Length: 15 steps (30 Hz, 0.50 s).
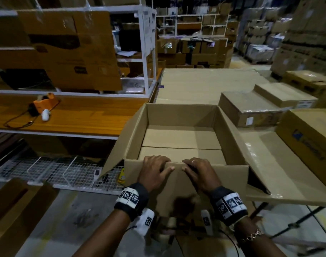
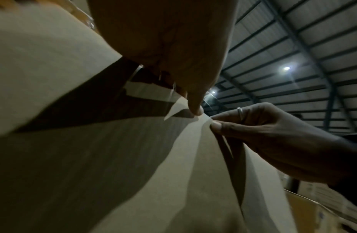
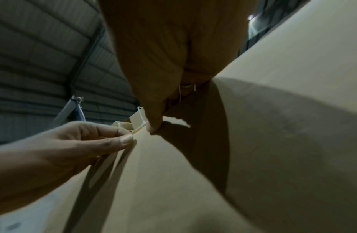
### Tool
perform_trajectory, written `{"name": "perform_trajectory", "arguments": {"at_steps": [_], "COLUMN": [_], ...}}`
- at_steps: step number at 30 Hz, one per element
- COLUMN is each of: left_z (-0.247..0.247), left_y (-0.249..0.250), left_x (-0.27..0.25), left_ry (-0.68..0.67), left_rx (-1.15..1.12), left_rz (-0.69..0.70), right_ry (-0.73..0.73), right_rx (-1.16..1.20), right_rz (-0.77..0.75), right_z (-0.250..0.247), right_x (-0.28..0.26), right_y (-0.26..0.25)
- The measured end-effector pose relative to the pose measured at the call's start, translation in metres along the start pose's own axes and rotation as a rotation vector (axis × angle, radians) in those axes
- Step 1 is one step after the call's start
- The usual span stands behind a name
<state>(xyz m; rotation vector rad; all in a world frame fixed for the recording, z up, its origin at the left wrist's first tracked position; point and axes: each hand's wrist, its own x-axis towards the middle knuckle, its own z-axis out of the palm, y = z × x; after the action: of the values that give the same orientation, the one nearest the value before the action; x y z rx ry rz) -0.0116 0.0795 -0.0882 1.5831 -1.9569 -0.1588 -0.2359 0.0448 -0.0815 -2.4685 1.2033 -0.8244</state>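
An open, empty cardboard box (image 1: 230,138) stands in front of me, with its side flaps splayed outward. Both hands hold the middle of its near wall, where the near flap (image 1: 177,188) folds down towards me. My left hand (image 1: 164,165) curls its fingers over the rim with the thumb on the outside. My right hand (image 1: 191,165), wearing a ring, grips the same way just to its right, thumbs almost meeting. In the left wrist view the left thumb (image 2: 195,102) and the right hand (image 2: 263,126) pinch the cardboard edge. In the right wrist view the left hand (image 3: 73,141) pinches that same edge.
An orange tape dispenser (image 1: 44,102) lies on the wooden bench (image 1: 80,117) to the left, under a white shelf frame (image 1: 145,52). Closed cartons (image 1: 251,112) sit on the plastic-wrapped table (image 1: 273,164) to the right. Wire racks (image 1: 56,169) and flat cardboard (image 1: 13,210) lie low left.
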Motion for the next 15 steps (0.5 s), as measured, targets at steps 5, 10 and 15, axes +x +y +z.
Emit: {"name": "perform_trajectory", "arguments": {"at_steps": [5,10,15], "left_z": [0.028,0.038,0.042], "left_y": [0.045,0.047,0.065], "left_x": [0.018,0.013,0.016], "left_ry": [-0.024,0.089,0.122], "left_rx": [-0.046,-0.121,-0.065], "left_rz": [0.016,0.008,-0.064], "right_ry": [0.029,0.116,0.102], "right_rx": [-0.065,-0.086,-0.056], "right_rz": [0.057,0.078,0.134], "right_z": [-0.034,-0.044,-0.048], "right_x": [-0.024,-0.041,-0.037], "right_y": [0.035,0.045,0.044]}}
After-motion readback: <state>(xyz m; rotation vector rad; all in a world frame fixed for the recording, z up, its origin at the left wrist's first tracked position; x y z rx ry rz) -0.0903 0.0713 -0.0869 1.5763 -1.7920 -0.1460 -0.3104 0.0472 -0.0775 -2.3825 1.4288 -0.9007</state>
